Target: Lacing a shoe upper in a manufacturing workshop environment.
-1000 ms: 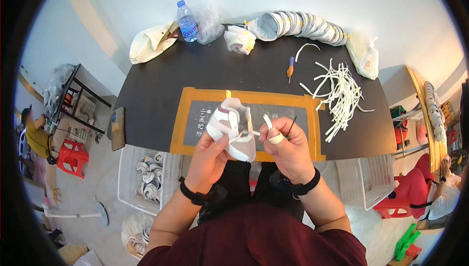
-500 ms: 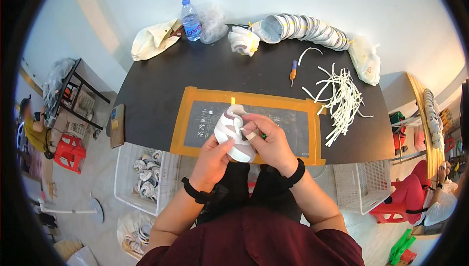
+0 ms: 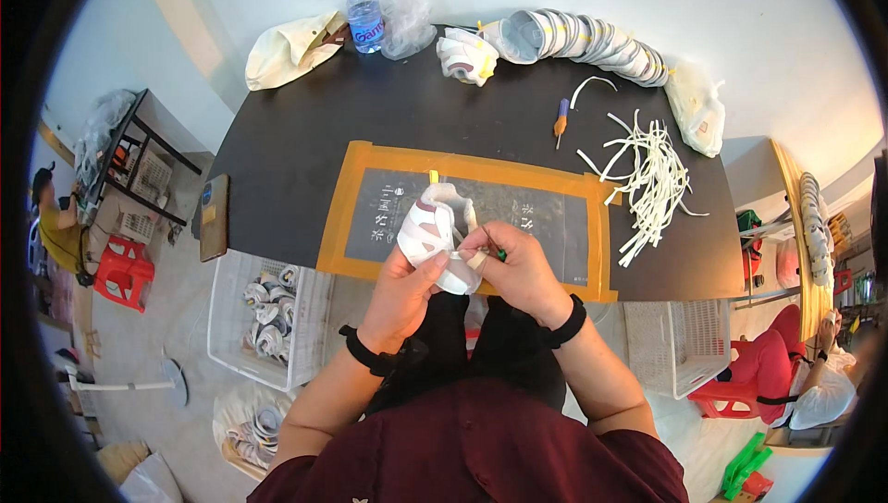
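A white shoe upper point(image 3: 424, 233) with mauve-grey patches and a yellow tab at its top is held over the table's front edge. My left hand point(image 3: 400, 292) grips its lower left side, thumb across the front. Close against the opening's right edge, my right hand point(image 3: 514, 264) is closed with thumb and forefinger pinched together. A thin dark tool with a green end point(image 3: 500, 254) shows between its fingers; the tool's exact kind is hidden. A light wrap covers one fingertip of that hand.
A taped sheet point(image 3: 347, 193) lies under the hands. White laces point(image 3: 652, 184) and an orange-purple awl-like tool point(image 3: 561, 119) lie right. Behind stand a bottle point(image 3: 364, 18) and stacked shoe uppers point(image 3: 592, 41). A phone point(image 3: 214, 216) sits at the left edge; crates point(image 3: 231, 318) stand below.
My right fingers have shifted at the opening's edge, and more of the dark tool shows. The upper's opening has turned more into view. The whole view has tilted slightly.
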{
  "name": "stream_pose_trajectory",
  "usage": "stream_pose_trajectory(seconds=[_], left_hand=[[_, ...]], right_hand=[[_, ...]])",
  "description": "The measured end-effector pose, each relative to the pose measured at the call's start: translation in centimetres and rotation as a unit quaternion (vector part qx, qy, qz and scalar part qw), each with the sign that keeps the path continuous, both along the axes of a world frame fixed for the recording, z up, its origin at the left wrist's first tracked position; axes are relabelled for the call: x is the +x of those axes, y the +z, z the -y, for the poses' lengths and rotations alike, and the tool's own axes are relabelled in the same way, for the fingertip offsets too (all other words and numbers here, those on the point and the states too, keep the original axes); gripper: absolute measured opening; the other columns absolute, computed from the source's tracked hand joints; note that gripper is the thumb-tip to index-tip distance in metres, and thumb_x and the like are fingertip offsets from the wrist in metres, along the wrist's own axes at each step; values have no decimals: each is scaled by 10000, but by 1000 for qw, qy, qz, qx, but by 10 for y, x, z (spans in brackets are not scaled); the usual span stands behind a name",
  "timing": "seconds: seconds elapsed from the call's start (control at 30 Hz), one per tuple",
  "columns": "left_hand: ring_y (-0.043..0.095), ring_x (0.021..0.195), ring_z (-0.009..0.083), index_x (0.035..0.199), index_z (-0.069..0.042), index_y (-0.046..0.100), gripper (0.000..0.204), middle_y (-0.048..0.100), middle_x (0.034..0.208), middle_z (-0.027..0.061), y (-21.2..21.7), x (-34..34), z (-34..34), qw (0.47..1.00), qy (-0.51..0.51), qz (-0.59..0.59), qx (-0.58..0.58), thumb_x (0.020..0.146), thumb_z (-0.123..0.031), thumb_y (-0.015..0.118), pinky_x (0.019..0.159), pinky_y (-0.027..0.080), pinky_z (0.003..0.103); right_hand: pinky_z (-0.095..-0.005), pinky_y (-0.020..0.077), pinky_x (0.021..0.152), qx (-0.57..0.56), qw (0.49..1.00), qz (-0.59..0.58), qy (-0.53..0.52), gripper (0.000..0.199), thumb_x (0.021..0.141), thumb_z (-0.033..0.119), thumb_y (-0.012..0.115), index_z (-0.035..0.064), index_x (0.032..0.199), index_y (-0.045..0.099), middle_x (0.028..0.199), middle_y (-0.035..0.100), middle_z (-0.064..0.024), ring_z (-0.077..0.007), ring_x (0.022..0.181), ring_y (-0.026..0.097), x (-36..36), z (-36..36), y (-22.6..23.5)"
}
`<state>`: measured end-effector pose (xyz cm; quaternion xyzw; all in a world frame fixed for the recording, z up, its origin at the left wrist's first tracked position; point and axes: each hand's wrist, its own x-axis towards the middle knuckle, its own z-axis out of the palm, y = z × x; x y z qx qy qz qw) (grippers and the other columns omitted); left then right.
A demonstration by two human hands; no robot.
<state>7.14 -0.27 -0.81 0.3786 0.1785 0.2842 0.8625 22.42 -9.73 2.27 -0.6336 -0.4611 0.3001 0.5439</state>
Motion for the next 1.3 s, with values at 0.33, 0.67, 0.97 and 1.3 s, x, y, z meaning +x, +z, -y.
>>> stream_pose_trajectory(seconds=[0.33,0.67,0.97,1.3], left_hand=[[577,1080,118,1315,-47,481,397,587,1198,35,-3,-4,3,995,12,-12,101,938,-53,605,910,481,289],[553,1094,98,1300,-21,483,411,574,1204,27,-2,-4,5,993,16,-15,119,915,-33,627,955,451,285],[546,1057,75,1267,-23,510,374,583,1167,10,0,0,7,987,43,-16,152,907,-26,610,925,448,266],[586,1001,101,1214,-3,553,298,623,1132,36,11,15,2,971,113,-25,209,919,-8,592,879,473,276]], right_hand=[[-297,498,693,-44,999,14,-5,97,830,62,670,31,919,649,873,623,-81,-163,804,615,-3,0,7],[-300,502,695,-22,999,33,-1,112,818,51,657,29,925,631,881,603,-87,-177,803,613,-5,3,6],[-335,503,723,28,994,98,29,163,840,88,658,25,964,573,894,586,-112,-250,828,618,-2,5,4],[-416,492,731,47,991,126,-15,102,927,91,530,42,1006,487,913,554,-166,-388,821,602,-17,17,22]])
